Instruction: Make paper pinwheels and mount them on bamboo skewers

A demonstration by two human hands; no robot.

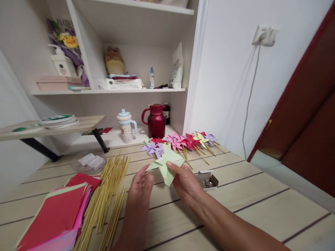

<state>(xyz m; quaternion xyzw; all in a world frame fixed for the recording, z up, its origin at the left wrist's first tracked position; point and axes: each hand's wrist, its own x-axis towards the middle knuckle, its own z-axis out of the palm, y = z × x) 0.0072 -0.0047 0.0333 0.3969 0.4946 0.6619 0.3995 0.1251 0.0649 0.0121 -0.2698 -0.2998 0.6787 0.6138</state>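
Hands pinching light-green paper pinwheel (165,165) above counter (261,205), left hand (141,186) & right hand (185,183) fingers closing on its edges, bamboo sticks (108,195) lying nearby.

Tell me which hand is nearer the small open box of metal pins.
Right. The right hand is just left of the small open box of metal pins; the left hand is farther left, beyond the pale green folded paper.
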